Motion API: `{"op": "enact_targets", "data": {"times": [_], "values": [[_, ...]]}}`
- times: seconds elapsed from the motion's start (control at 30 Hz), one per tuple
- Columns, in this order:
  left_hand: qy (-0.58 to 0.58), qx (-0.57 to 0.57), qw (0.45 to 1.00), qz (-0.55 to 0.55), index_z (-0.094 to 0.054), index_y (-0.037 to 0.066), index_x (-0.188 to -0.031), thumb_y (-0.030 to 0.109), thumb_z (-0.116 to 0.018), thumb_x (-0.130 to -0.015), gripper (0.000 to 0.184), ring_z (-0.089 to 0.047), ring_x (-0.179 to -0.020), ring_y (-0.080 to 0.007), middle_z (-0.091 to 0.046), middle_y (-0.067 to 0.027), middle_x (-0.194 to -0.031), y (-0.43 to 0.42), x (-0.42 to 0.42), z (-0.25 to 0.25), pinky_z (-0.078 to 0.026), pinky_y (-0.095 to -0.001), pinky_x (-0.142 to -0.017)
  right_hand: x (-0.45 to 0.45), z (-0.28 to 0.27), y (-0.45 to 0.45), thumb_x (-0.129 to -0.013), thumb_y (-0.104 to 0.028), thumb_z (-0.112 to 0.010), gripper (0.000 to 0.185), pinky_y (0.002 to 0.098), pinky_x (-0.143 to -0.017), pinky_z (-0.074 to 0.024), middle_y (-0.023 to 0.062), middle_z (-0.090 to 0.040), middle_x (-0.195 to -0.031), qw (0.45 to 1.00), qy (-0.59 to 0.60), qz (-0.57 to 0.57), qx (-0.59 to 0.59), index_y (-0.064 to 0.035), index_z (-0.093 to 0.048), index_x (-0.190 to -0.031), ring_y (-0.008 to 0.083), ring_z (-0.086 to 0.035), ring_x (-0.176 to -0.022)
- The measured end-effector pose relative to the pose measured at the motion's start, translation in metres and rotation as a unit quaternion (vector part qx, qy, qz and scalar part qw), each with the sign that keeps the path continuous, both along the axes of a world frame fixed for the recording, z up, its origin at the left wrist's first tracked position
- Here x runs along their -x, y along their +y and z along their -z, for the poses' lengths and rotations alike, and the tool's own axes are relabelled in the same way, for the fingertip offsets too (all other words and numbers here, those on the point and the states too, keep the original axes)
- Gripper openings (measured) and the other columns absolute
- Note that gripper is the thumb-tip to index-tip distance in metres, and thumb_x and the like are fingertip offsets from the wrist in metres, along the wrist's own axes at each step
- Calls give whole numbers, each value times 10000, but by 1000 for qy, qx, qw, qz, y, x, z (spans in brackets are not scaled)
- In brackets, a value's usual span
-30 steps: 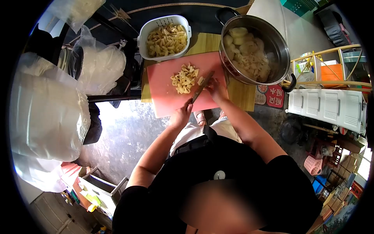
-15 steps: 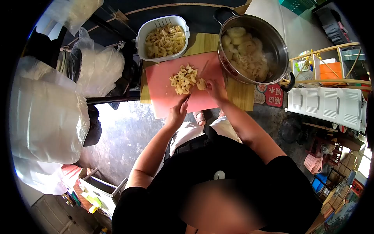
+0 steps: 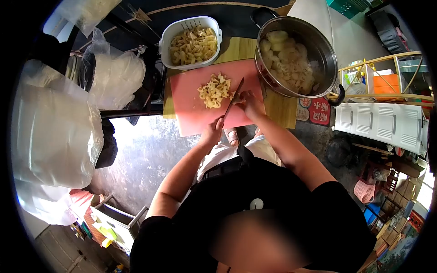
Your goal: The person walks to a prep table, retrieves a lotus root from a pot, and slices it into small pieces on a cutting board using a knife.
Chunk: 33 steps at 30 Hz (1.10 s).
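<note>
And there was the knife [image 3: 232, 98], slanting over the pink board [image 3: 190, 117] on the desk [image 3: 282, 113], handle gripped in the left hand [image 3: 212, 131], right hand [image 3: 251, 106] curled close by the blade, its hold hard to tell, chopped pieces [image 3: 215, 92] heaped alongside.

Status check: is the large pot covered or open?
Open: no lid sits on the large pot, and the pale food inside shows from above.

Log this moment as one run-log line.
left hand: holding knife | right hand: beside knife | chopped pile: on pink board, left of knife | white basket: holds cut pieces
</note>
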<state>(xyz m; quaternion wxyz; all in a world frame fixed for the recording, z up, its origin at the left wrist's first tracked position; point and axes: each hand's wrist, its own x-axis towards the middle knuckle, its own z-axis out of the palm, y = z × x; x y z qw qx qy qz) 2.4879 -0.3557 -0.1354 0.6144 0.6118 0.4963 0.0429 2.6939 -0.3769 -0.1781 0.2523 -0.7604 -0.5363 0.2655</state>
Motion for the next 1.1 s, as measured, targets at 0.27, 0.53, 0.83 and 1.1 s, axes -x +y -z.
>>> {"op": "enact_targets", "data": {"times": [0.27, 0.53, 0.83, 1.1], "values": [[-68, 266, 957, -98, -402, 109, -828, 500, -357, -934, 408, -372, -408, -89, -422, 2, -559, 26, 13, -16, -339, -256, -372, -2, 12, 9, -769, -246, -673, 293, 381, -745, -463, 108, -555, -1003, 999, 30, 12, 31, -58, -543, -952, 308, -577, -887], [-57, 170, 974, -139, -500, 77, -947, 439, -385, -945, 379, -376, -406, -93, -422, 2, -554, 38, 40, -18, -340, -248, -384, -18, 43, 7, -723, -155, -708, 311, 344, -731, -466, 134, -567, -955, 986, 159, 55, -23, 2, -560, -947, 234, -586, -870], [54, -99, 993, 42, -501, 138, -1253, 349, -388, -941, 393, -613, -662, -240, -606, -150, -745, 8, 4, 5, -475, -361, -669, -11, 32, 4, -706, -197, -712, 270, 361, -706, -467, 122, -582, -840, 998, 53, 37, -26, -17, -576, -854, 274, -582, -805], [19, 45, 997, -53, -532, 93, -1089, 416, -360, -952, 391, -428, -417, -111, -432, -11, -536, 9, 3, 14, -387, -281, -400, -7, 20, 4, -705, -214, -715, 280, 371, -673, -460, 130, -578, -829, 996, 30, 63, -57, -22, -578, -855, 269, -570, -765]]}}
